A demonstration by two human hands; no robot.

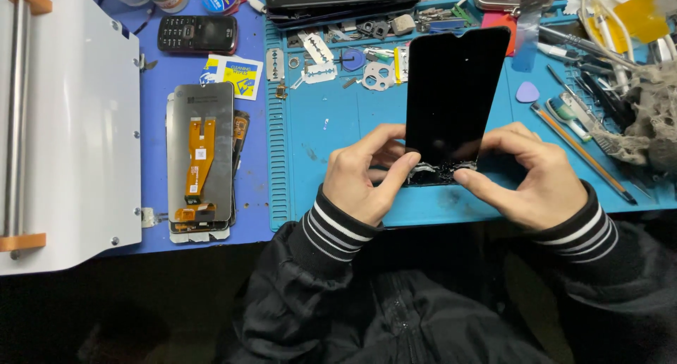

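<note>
My left hand and right hand both grip the bottom edge of a glossy black phone screen, thumbs pressing its cracked, crumbly lower strip. It stands tilted above the ribbed blue silicone mat; a grey display panel with an orange flex ribbon lies well to the left.

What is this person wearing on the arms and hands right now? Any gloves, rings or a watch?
Both hands, the left hand and the right hand, are bare: no gloves, and no rings or watch that show. Each arm is in a black jacket sleeve ending in a ribbed knit cuff, black with white stripes, at the left cuff and the right cuff. The jacket front appears to close with a dark zip.
</note>
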